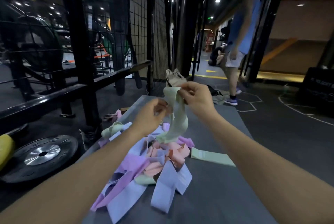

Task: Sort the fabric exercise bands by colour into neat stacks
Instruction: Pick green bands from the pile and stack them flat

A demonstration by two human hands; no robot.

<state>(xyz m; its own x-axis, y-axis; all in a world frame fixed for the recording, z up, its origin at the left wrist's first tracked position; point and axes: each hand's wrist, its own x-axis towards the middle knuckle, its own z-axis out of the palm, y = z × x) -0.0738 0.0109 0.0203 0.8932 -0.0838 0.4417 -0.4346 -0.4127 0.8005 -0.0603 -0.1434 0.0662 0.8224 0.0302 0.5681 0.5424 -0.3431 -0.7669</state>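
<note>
A mixed heap of fabric bands (153, 162) in lilac, pink, peach and pale green lies on a grey mat (216, 196). I hold one pale green band (178, 117) up above the heap. My right hand (197, 97) pinches its top end, and my left hand (151, 115) grips it lower down on the left; the band's lower loop hangs onto the heap. A second pale green band (211, 156) lies flat on the mat by itself, to the right of the heap.
A black weight plate (39, 156) lies on the floor at left, beside a black rack frame (86, 71) and wire mesh. A person in blue (236, 46) stands at the back right. A beige garment (174, 78) lies beyond the mat's far end.
</note>
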